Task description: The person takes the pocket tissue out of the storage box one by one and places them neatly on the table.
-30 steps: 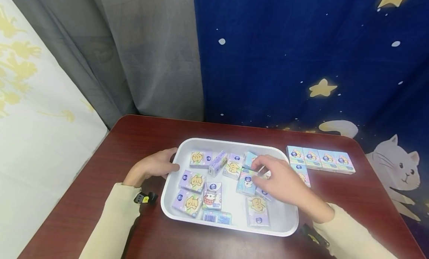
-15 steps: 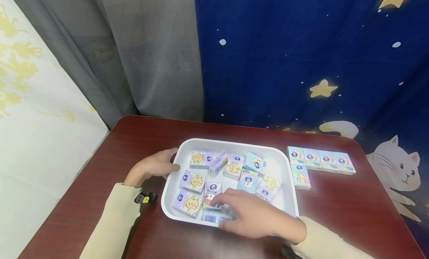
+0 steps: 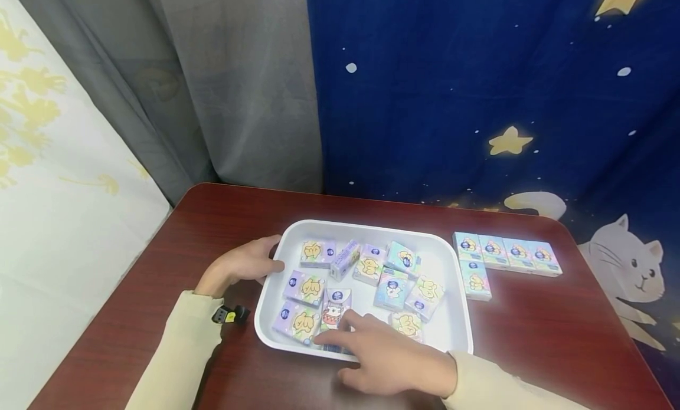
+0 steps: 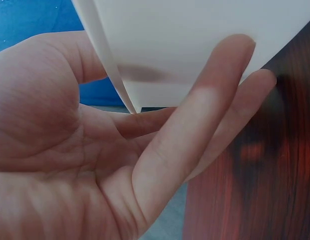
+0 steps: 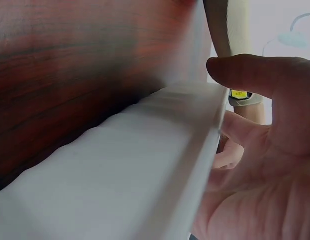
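My left hand (image 3: 247, 261) grips the left end of a white plastic tray (image 3: 450, 280); in the left wrist view the thumb goes over the rim while the fingers lie against the outer wall. Inside the tray are several small pocket tissue packs, lilac and light blue with cartoon animals. Over the tray's front rim reaches my right hand (image 3: 379, 357), index finger out toward a light blue tissue pack with a barcode (image 3: 333, 347), which it mostly covers. Just behind is a lilac tissue pack with a white animal (image 3: 336, 308). The right thumb (image 5: 240, 75) stays outside the rim.
On the dark red table (image 3: 563, 327), right of the tray, several light blue tissue packs (image 3: 519, 254) stand in a row, with one more pack (image 3: 475, 279) in front of its left end. Curtains (image 3: 244, 91) hang behind the table's back edge.
My right hand has moved from the tissue packs at the tray's right side to the front rim, then a little further left and forward. The left hand and the tray have stayed put.
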Demonstrator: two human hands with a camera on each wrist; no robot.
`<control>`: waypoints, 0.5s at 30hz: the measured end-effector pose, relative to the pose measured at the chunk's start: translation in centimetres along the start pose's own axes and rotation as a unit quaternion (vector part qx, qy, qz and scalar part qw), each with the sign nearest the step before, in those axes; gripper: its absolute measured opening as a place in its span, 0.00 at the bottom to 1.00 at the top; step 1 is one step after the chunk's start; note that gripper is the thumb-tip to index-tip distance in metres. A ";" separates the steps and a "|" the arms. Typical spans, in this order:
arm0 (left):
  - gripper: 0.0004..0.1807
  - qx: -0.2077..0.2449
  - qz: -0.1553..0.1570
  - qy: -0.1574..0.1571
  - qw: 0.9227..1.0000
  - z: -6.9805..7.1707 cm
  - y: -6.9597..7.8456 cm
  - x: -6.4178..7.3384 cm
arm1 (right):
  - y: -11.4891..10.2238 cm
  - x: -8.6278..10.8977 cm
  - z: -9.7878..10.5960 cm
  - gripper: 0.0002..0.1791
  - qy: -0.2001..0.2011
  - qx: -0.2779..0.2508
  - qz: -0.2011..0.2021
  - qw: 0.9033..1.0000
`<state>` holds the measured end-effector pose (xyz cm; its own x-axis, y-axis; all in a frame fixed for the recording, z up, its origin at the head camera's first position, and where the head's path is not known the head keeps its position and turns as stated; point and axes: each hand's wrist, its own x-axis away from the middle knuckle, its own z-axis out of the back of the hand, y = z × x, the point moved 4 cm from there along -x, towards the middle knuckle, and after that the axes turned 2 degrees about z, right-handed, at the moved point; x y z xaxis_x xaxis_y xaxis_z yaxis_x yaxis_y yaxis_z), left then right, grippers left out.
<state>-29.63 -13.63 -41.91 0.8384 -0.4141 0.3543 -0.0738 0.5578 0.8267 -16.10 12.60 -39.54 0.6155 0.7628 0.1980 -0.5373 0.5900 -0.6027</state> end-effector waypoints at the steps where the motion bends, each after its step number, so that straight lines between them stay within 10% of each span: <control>1: 0.30 0.001 0.001 0.000 1.000 0.0 0.0 0.0 | -0.1 -0.1 0.0 0.31 0.004 0.004 0.003 1.000; 15: 0.31 0.002 -0.001 -0.001 1.000 0.0 0.0 0.0 | 0.8 0.7 1.3 0.27 0.061 -0.005 -0.002 0.998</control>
<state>-29.66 -13.66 -41.91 0.8370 -0.4169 0.3543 -0.0745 0.5546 0.8288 -16.83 13.94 -38.87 0.6843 0.7215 0.1054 -0.5283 0.5902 -0.6104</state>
